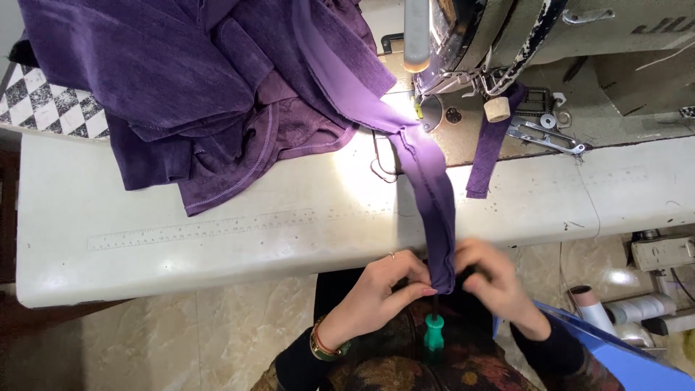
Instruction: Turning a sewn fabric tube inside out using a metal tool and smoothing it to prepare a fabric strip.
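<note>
Left hand [380,289] and right hand [496,279] pinching the lower end of a purple fabric strip [431,188] just below the edge of a white sewing table [217,232], green-handled tool [434,334] upright just beneath the fingers. Strip running up across the table to a sewing machine [521,36]. Purple garment pile [195,87] heaped at the table's far left, short purple scrap [489,156] hanging beside the machine
</note>
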